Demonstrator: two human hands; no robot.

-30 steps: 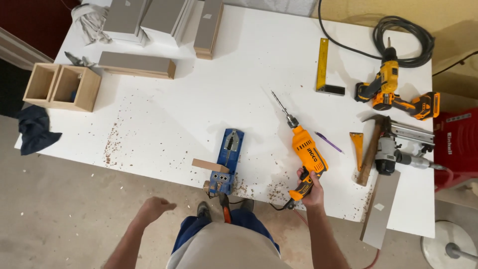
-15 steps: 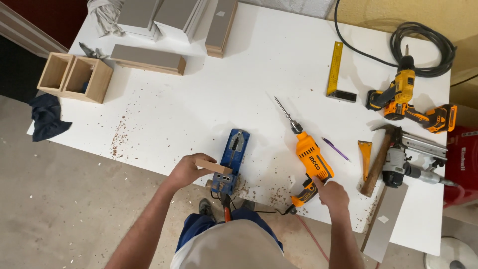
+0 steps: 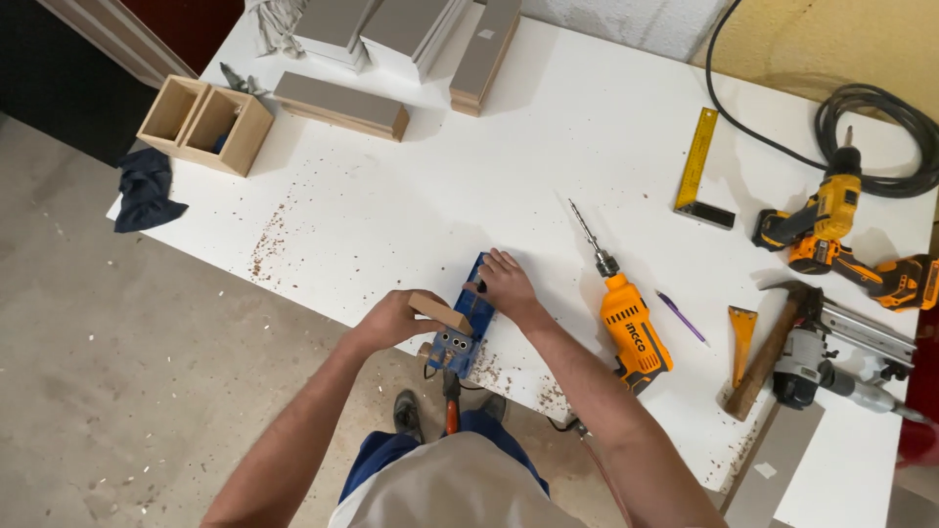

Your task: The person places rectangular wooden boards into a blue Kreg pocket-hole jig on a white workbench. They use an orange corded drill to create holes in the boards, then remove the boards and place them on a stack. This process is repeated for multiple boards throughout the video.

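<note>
My left hand [image 3: 389, 319] grips a small wooden block [image 3: 439, 312] that rests in a blue drilling jig [image 3: 462, 330] clamped at the near edge of the white table [image 3: 509, 166]. Over the jig's far end lies my right hand [image 3: 504, 283], its fingers on the lever there. An orange corded drill [image 3: 627, 313] with a long bit lies free on the table just right of my right forearm.
A purple pencil [image 3: 681, 317], orange triangle [image 3: 742, 329], hammer [image 3: 769, 354] and nail gun [image 3: 839, 364] lie at the right. A yellow square [image 3: 698, 166], cordless drills [image 3: 831, 220] and a black cable [image 3: 871, 108] are farther back. Grey boards [image 3: 342, 105] and wooden boxes [image 3: 205, 122] stand far left.
My right hand let go of the orange drill and moved left onto the blue jig. My left hand rose from below the table and took hold of the wooden block.
</note>
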